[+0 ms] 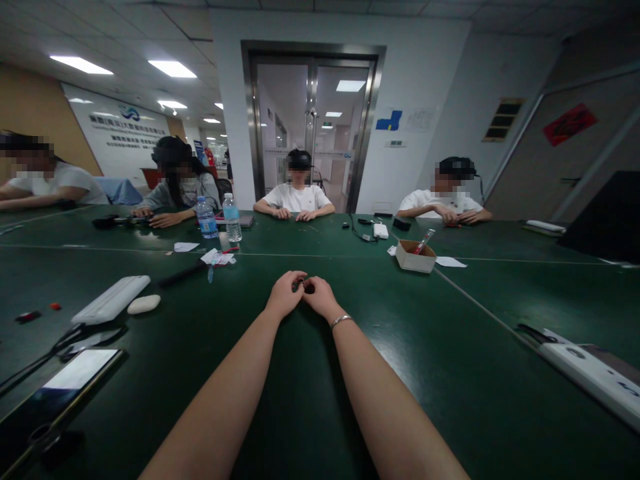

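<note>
Centrally, a left hand (286, 295) and a right hand (323, 298) meet at the fingertips over a glossy dark-green table (195, 340), left of a small open box (416, 264) and nearer the viewer. The fingers curl inward; a tiny dark item (301, 285) seems to show between them, too small to make out, so I cannot tell whether either hand grips it. A silvery bracelet (342, 321) circles the right wrist.

White paper (451, 262) lies just right of the box. Beyond the box and to its left is a white block (381, 231) with dark cable; farther left stand two plastic bottles (233, 220). Far left of the box and nearer are a long white device (113, 299), a rounded white case (144, 304) and a phone (55, 400).

Beyond the box, four people (300, 198) sit at the table. Behind them, left of the box, are glass double doors (280, 107); right of it, a red paper (571, 125) hangs high.
</note>
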{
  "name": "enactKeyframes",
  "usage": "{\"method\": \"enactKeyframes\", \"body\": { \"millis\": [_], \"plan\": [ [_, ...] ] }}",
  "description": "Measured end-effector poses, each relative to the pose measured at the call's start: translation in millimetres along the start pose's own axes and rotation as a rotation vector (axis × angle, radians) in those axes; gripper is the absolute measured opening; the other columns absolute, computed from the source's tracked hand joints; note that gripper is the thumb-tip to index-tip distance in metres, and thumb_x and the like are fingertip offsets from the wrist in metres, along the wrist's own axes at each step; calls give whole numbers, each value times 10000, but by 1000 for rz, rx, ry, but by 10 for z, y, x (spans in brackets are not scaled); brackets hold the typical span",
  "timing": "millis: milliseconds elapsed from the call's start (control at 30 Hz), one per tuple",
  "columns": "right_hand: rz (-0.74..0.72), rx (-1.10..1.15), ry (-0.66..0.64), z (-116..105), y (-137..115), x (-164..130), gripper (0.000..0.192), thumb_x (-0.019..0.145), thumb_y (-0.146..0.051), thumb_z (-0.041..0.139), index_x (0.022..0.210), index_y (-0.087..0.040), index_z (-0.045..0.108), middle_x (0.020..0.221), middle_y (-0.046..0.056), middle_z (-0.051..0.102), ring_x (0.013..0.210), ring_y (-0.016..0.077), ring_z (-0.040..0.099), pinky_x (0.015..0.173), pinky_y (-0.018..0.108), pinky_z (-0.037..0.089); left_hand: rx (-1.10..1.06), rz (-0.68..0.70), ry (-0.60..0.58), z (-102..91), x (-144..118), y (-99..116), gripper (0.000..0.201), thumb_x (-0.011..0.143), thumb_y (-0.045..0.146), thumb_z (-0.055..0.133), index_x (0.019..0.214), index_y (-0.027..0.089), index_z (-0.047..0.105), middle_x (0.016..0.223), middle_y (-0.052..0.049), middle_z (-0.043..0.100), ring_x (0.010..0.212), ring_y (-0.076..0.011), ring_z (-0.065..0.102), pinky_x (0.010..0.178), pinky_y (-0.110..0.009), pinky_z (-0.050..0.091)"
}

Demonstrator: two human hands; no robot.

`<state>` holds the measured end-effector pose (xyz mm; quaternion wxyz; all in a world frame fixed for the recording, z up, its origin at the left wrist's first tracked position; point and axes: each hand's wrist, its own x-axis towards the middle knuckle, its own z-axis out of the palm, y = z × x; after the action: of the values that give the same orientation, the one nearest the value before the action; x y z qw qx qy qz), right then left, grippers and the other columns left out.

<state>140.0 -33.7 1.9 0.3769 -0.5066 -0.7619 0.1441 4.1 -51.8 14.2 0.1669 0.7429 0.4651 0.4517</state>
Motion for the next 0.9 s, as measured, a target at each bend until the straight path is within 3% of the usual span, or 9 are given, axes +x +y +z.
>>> {"method": "enactKeyframes", "body": {
  "millis": [200,433,700,900],
  "plan": [
    [-1,-6,-6,-18,-26,-6,73,689,-148,679,738,-139,625,756,37,590,710,155,522,653,257,400,38,-9,24,0,10,-21,259,776,166,559,1029,209,596,963,-45,585,868,-158,582,759,-294,510],
    [1,17,8,-10,-15,-1,89,674,-152,693,708,-143,611,735,30,581,688,151,522,637,255,405,-62,-8,-1,12,8,2,361,766,66,492,1095,196,565,1056,-56,598,942,-146,582,836,-287,503],
    [-5,1,1,-11,-23,-6,62,694,-144,676,721,-143,620,735,28,578,689,148,522,626,249,401,47,-23,13,-16,15,-22,244,781,207,570,1023,202,599,945,-45,569,844,-154,564,745,-289,497],
    [6,-5,-4,-29,-35,-6,67,696,-137,674,740,-146,625,751,33,585,708,155,530,639,254,407,31,-30,19,-29,9,-6,330,777,225,582,1106,211,559,986,-56,575,891,-171,568,776,-313,499]
  ]
}}
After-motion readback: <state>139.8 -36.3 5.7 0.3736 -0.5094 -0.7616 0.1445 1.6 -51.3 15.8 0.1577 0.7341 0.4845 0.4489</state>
